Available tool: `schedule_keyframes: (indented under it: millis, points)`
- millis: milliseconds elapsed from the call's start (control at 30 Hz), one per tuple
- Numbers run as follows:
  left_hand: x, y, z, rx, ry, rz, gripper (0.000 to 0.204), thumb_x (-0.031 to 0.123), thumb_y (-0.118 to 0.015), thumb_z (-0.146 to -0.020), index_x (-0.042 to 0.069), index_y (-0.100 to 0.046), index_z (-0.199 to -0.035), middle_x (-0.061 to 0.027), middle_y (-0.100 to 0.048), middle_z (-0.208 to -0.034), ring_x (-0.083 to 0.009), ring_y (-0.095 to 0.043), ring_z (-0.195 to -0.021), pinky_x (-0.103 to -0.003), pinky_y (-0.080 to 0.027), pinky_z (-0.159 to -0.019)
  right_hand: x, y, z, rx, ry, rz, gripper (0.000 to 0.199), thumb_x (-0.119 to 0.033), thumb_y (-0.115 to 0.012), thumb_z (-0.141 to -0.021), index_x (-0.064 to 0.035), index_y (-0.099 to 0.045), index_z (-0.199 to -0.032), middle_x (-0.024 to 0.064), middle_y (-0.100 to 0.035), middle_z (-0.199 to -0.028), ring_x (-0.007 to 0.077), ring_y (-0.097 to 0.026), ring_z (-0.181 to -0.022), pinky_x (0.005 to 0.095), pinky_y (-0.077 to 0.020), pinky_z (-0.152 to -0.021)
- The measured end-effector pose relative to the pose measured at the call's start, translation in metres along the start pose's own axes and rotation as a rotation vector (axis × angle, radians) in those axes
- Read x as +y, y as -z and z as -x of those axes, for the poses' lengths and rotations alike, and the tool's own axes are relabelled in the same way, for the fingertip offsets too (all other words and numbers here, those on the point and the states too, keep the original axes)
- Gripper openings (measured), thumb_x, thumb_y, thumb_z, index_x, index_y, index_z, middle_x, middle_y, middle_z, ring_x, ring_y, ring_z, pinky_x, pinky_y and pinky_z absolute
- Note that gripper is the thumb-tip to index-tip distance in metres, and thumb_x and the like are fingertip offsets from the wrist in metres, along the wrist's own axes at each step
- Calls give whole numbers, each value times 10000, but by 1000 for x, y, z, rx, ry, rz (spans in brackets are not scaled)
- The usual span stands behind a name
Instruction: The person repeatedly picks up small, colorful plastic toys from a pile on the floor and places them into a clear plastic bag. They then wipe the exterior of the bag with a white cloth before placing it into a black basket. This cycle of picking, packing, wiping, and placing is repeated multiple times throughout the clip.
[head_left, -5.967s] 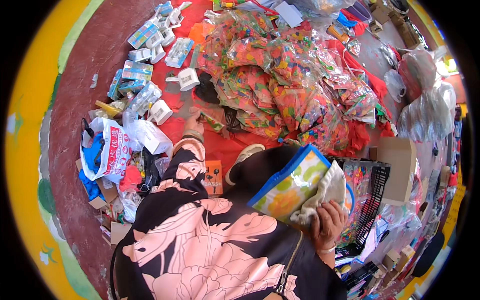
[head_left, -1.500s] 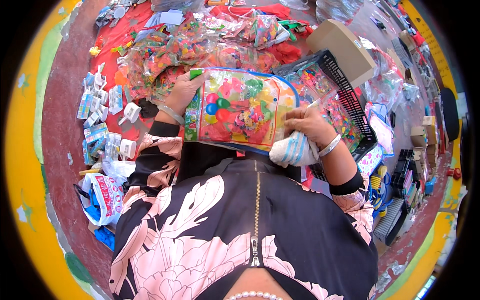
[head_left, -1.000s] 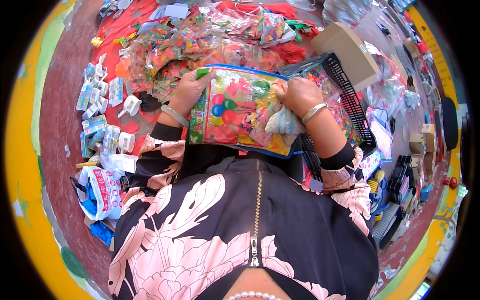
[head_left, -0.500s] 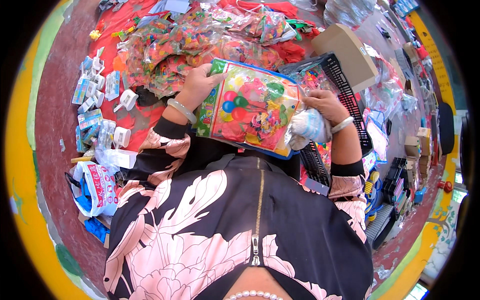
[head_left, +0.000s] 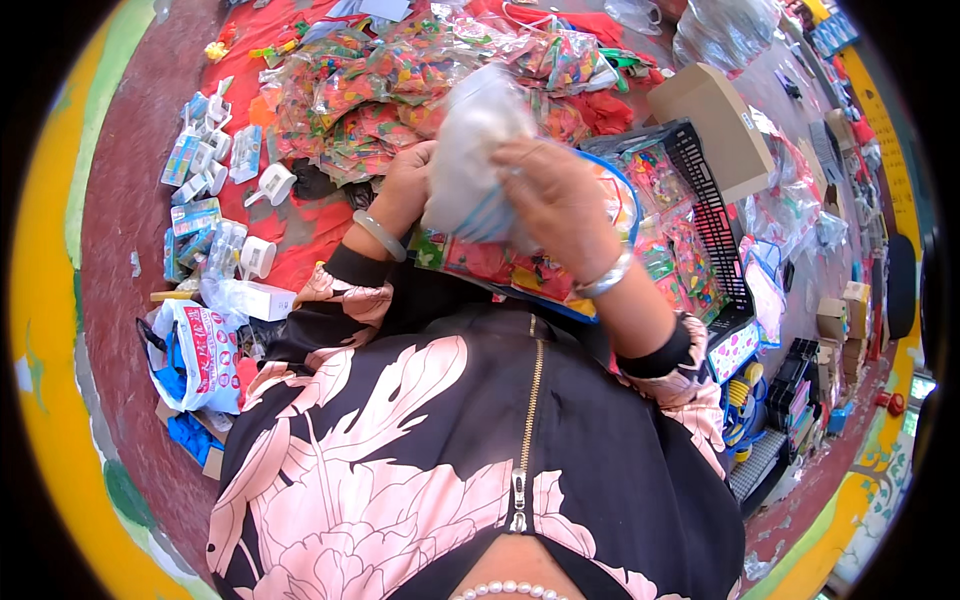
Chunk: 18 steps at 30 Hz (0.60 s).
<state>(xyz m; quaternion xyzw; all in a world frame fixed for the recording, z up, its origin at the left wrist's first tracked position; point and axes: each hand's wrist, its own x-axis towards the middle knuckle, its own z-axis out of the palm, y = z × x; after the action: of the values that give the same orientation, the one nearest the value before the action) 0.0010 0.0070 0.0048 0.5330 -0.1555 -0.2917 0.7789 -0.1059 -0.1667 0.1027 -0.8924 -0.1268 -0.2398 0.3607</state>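
My right hand [head_left: 558,200] is raised close to the camera and grips a crumpled white plastic bag [head_left: 472,150] with blue trim. My left hand [head_left: 410,185] rests against the bag's left side and holds it too. Beneath both hands a flat colourful toy packet with a blue edge [head_left: 520,270] lies on my lap, partly hidden by the bag and my right hand. A bangle sits on each wrist.
A heap of clear packets with colourful toys [head_left: 400,80] covers a red cloth ahead. Small white boxes [head_left: 215,190] lie at the left. A black plastic crate [head_left: 700,230] with packets and a brown cardboard box [head_left: 715,115] stand at the right. A printed white bag [head_left: 200,350] lies beside my left elbow.
My right hand has lifted the white bag from the packet's right edge up toward the camera. My left hand has left the packet's top corner and joined it on the bag.
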Motion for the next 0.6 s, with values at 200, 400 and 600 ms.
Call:
schedule_keyframes:
  millis: [200, 400, 600]
  points:
    - [-9, 6, 3, 78, -20, -27, 252, 87, -466, -925, -30, -571, -1121, -98, -625, -1066, -156, -607, -921, -293, -508, -804, -11, -55, 16, -177, -248, 374, 540, -430, -557, -843, -129, -493, -1287, 208, -332, -1415, 414, -273, -1317, 542, -267, -1005]
    - [-18, 10, 2, 48, -88, -164, 220, 71, -480, -917, -11, -591, -1089, -66, -634, -1026, -121, -594, -906, -272, -504, -792, 2, -76, 29, -280, -167, 366, 548, -412, -537, -856, -131, -452, -1319, 166, -363, -1409, 346, -329, -1304, 505, -351, -919]
    - [-17, 0, 1, 101, -161, -226, 107, 66, -532, -906, 10, -604, -849, 45, -564, -755, -17, -467, -663, -193, -403, -582, -2, -50, 67, -367, -45, 576, 490, -292, -548, -828, -118, -483, -1282, 126, -478, -1320, 275, -462, -1197, 475, -403, -869]
